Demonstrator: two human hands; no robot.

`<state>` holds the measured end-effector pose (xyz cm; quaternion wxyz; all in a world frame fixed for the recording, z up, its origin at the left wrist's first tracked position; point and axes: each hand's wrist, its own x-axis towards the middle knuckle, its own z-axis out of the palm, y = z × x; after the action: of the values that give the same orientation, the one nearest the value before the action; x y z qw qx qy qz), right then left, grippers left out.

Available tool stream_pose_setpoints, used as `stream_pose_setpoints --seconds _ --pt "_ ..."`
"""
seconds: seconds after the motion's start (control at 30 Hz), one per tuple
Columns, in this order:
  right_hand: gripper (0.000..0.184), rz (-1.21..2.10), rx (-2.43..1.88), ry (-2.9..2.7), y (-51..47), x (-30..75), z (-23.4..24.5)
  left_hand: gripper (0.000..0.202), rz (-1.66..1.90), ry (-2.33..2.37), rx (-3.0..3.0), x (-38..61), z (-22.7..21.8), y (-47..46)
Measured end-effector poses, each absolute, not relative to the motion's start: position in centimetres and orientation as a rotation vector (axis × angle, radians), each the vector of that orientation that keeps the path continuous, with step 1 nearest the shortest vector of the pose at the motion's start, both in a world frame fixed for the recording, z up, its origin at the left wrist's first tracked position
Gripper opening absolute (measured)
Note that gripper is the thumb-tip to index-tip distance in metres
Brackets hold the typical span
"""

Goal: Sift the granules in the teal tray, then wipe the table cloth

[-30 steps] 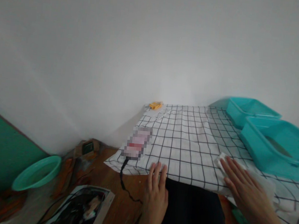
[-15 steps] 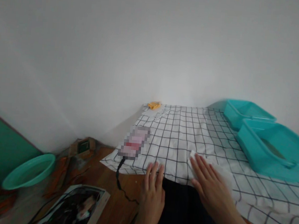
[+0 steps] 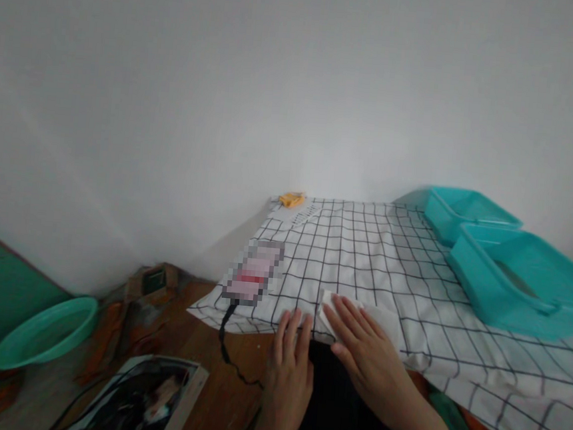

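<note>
My right hand (image 3: 362,349) lies flat, fingers stretched out, on a thin white sheet (image 3: 390,323), a tissue or a cloth. The sheet shows past the fingertips and to the right of the hand, over the black-and-white checked tablecloth (image 3: 358,248). My left hand (image 3: 292,369) rests with its fingers straight on the tablecloth's near edge and holds nothing. Ahead of it and to the left lies a blurred-out pink phone-like object (image 3: 255,272), with a black cord (image 3: 225,343) running down from it.
Two turquoise plastic tubs (image 3: 526,283) (image 3: 472,214) stand at the right. A small yellow item (image 3: 292,199) lies at the back left corner. On the lower left are a green basin (image 3: 45,333), a small cardboard box (image 3: 153,282) and an open box (image 3: 190,394) with dark contents.
My right hand has slid to the left across the tablecloth, and the white sheet has moved with it. My left hand stays in place. The view has shifted slightly.
</note>
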<state>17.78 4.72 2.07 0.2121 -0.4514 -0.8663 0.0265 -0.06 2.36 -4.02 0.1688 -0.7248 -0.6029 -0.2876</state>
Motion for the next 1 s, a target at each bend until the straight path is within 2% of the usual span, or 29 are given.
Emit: stream_pose_setpoints --seconds 0.27,0.57,1.0 --pt "0.057 0.175 -1.248 -2.298 4.3 23.9 1.5 0.077 -0.842 -1.698 -2.07 0.1 -3.9 2.3" --pt "0.064 -0.192 -1.392 -2.381 5.3 28.4 -0.1 0.082 -0.859 -1.682 -2.076 0.0 -4.0 2.4" --pt "0.057 -0.03 -1.516 -2.539 15.3 30.1 1.3 0.083 -0.846 -1.676 -2.064 -0.2 -4.1 2.5"
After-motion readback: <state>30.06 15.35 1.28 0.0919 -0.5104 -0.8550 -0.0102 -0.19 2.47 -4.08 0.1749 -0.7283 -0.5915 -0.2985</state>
